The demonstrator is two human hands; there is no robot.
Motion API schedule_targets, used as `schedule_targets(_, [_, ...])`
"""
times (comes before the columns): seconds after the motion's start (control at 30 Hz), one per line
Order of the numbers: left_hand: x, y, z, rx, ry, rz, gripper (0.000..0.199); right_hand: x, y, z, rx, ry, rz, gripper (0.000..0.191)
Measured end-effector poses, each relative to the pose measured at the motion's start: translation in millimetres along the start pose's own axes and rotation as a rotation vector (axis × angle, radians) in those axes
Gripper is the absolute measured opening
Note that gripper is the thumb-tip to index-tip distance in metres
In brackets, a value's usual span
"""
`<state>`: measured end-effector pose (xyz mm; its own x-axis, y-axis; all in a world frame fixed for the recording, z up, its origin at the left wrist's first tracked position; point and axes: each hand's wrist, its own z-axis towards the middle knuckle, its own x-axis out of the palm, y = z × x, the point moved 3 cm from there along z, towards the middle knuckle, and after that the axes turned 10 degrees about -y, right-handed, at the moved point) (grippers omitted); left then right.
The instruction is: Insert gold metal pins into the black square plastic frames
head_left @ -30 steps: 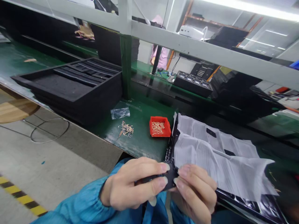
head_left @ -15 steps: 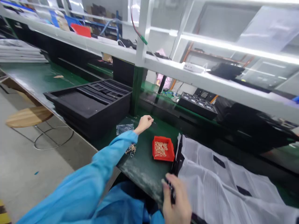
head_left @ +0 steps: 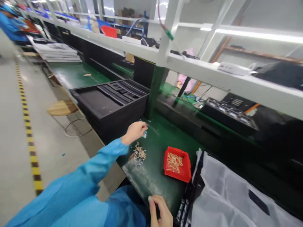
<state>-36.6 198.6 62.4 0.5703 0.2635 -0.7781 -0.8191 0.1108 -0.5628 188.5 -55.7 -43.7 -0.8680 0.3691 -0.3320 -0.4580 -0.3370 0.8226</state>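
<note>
**Bench inventory, left to right, placed from the red plastic parts tray (head_left: pixel 177 164)**

- Far left of the tray: a co-worker in a blue smock (head_left: pixel 10 26) is working at the line's far end.
- Well left of the tray: a wooden stool seat (head_left: pixel 62 107) is standing beside the bench, with yellow-and-black floor tape (head_left: pixel 30 126) running beyond it.
- Up and left of the tray: a stack of black foam trays (head_left: pixel 109 104) is sitting on the green bench mat (head_left: pixel 151 176), its slots showing dark strips.
- Just left of the tray: the left hand (head_left: pixel 133 132) is reaching out at the end of a blue sleeve (head_left: pixel 94 167), fingers curling down over a small clear plastic bag (head_left: pixel 144 134). Whether it is pinching the bag, I cannot tell.
- Also left of the tray: a loose heap of slender tan parts (head_left: pixel 139 154) is lying on the mat, uncollected, while a further heap is lying inside the tray.
- Below the tray: the right hand (head_left: pixel 159 211) is curling its fingers, cut off by the frame's lower edge. What it is holding, if anything, cannot be told.
- Right of the tray: white sheets (head_left: pixel 224 195) are lying on a black-edged panel (head_left: pixel 189 195).
</note>
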Motion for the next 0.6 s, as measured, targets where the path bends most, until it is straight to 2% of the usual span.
schedule_targets(0.1, [-24.2,52,-81,-0.079,-0.014,0.029,0.013,24,-1,5,0.012,0.138,0.062,0.025])
schedule_targets(0.17, [-23.5,67,-119,-0.115,-0.022,0.033,0.014,35,-3,11,0.024,0.186,0.072,0.027])
schedule_targets(0.23, [-13.6,69,-134,-0.119,-0.024,0.028,0.013,39,-4,16,0.041,0.201,0.064,0.028])
schedule_targets(0.3, [-1.5,65,-131,-0.091,-0.007,0.023,0.01,39,-5,18,0.057,0.205,0.057,0.028])
schedule_targets(0.43, [16.2,58,-100,-0.013,0.092,0.038,0.01,36,-7,17,0.082,0.188,0.055,0.03])
schedule_targets(0.6, [20.3,62,-81,0.015,0.179,0.032,0.023,34,-5,17,0.13,0.171,0.067,0.032])
